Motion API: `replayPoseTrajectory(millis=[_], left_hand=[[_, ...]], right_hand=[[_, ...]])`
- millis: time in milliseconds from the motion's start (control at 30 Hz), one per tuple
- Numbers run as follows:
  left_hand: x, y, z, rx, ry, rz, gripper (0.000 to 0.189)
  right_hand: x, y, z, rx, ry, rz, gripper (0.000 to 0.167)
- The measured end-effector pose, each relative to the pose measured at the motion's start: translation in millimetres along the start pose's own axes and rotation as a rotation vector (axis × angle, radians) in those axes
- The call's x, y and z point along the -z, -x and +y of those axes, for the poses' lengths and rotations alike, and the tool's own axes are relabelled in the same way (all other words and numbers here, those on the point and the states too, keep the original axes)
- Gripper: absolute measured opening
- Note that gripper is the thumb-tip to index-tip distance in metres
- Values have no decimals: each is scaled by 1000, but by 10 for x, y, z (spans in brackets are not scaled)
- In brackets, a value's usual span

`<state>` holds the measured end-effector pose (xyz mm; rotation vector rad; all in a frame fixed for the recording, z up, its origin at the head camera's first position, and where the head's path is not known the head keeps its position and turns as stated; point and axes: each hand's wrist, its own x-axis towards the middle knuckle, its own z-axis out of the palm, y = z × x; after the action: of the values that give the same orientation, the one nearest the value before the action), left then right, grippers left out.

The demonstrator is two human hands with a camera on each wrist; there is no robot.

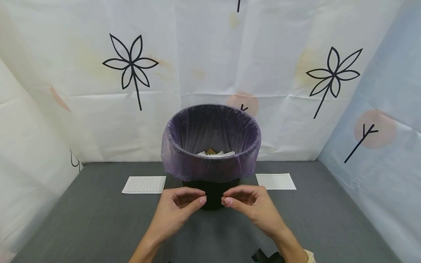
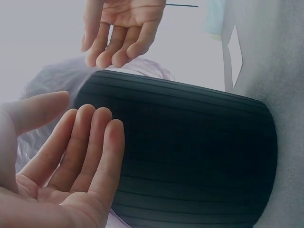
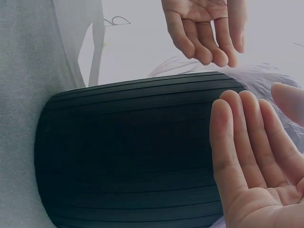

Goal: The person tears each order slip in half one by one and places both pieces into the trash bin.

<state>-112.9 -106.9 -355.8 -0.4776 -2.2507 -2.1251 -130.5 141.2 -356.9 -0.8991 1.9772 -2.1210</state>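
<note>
A black ribbed trash can [image 2: 199, 152] stands on the grey table, lined with a translucent purple trash bag [image 1: 210, 168] folded over its rim. Scraps of white and brown paper [image 1: 215, 155] lie inside it. Just in front of the can, my left hand [image 1: 179, 204] has loosely bent fingers and holds nothing. Facing it across a small gap is my right hand [image 1: 248, 204], likewise relaxed and holding nothing. Both wrist views show the fingers apart from the thumb, near the can's side; whether they touch it I cannot tell.
Lined white paper sheets lie on the table [image 1: 98, 219], one sheet [image 1: 144, 185] left of the can and another sheet [image 1: 275, 181] to its right. Behind hangs a white cloth [image 1: 210, 54] with flower drawings. A dark object [image 1: 268, 256] shows beside the right forearm.
</note>
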Motion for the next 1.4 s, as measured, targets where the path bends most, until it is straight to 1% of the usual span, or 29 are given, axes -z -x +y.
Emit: replayPoseTrajectory(millis=[167,300,433,533,633,733,800,900,1033,1133,1200,1233,1333,1400], left_hand=[[55,-6,-47,27,-23,0,20],[125,-18,-78,35,-54,11,20],[243,-26,-85,41,-60,14,20],[378,-13,-71,51,-64,11,22],[556,12,-57,54,-89,29,24],[777,24,-87,66,-123,69,28],[941,14,-148,87,-148,95,32],[1195,-28,-282,126,-206,139,38],[1527,-105,-499,143,-361,208,45],[1750,-162,-649,144,-494,242,49],[1881,-199,-736,153,-563,247,52],[1941,-215,-777,159,-590,238,55],[2100,-267,-888,197,-631,192,64],[2180,-307,-961,228,-644,153,72]], right_hand=[[-26,-12,50,-4,-9,-10,18],[-55,-19,87,-23,-14,-13,17],[-100,-23,128,-35,-20,-9,18],[-155,-29,163,-40,-28,-12,20],[-228,-34,199,-57,-32,-20,21],[-312,-35,244,-73,-35,-27,21],[-370,-36,281,-87,-37,-32,21],[-460,-48,352,-105,-41,-39,21],[-610,-84,465,-153,-29,-49,21],[-739,-138,546,-193,-10,-58,22],[-829,-192,592,-206,-5,-68,23],[-877,-225,612,-213,0,-70,23],[-1032,-340,682,-214,10,-70,21],[-1140,-428,744,-214,22,-59,19]])
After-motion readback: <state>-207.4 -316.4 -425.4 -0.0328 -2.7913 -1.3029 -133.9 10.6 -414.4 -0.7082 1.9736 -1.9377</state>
